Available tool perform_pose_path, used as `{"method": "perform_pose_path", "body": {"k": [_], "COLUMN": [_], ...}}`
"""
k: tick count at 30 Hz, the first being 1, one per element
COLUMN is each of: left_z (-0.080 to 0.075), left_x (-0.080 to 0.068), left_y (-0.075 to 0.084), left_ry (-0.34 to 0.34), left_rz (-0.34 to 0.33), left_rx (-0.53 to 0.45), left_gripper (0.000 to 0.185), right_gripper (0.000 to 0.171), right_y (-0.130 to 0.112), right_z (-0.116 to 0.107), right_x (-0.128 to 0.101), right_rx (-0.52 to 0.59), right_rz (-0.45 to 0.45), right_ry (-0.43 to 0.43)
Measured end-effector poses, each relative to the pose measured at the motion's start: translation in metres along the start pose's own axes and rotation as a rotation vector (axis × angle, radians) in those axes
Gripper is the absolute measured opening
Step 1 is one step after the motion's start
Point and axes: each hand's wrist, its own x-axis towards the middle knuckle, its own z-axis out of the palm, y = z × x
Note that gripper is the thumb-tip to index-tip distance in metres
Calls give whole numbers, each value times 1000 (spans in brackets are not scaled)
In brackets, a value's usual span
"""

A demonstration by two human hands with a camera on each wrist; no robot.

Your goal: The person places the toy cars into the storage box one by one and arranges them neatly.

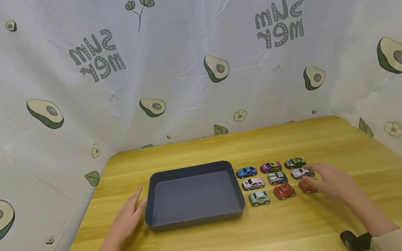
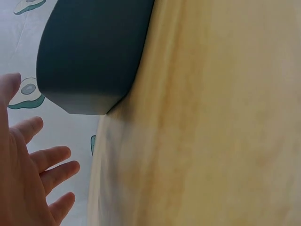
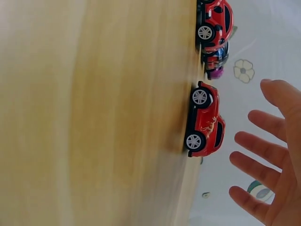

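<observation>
Fingers of the right hand (image 1: 332, 181), spread and holding nothing, hover over the red car (image 1: 308, 186) and could knock neighbouring cars (image 1: 277, 178) askew; left hand (image 1: 128, 217) lies open beside the tray (image 1: 197, 221).

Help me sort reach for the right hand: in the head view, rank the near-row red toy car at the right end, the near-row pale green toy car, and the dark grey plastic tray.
1. Red toy car, at the right hand's fingertips.
2. Pale green toy car, left end of that row.
3. Dark grey plastic tray, farthest left.

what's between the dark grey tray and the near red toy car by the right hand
In the head view, two toy cars stand between the dark grey rectangular tray and the near red toy car: a pale green toy car and another red toy car.
</observation>
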Motion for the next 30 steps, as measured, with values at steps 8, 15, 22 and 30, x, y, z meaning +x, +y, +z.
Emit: {"method": "perform_pose_path", "body": {"k": [8, 15, 22, 30], "left_z": [1, 6, 12, 18], "left_x": [1, 2, 2, 1], "left_y": [1, 1, -1, -2], "left_ry": [5, -6, -21, -52], "left_rz": [9, 22, 35, 2], "left_rx": [-14, -78, -145, -222], "left_gripper": [59, 58, 57, 54], "right_gripper": [55, 56, 56, 53], "right_y": [5, 9, 11, 18], "right_z": [0, 2, 3, 7], "right_x": [-1, -2, -2, -4], "right_rx": [11, 24, 83, 163], "right_rz": [-14, 6, -6, -52], "right_ry": [-55, -79, -119, -148]}}
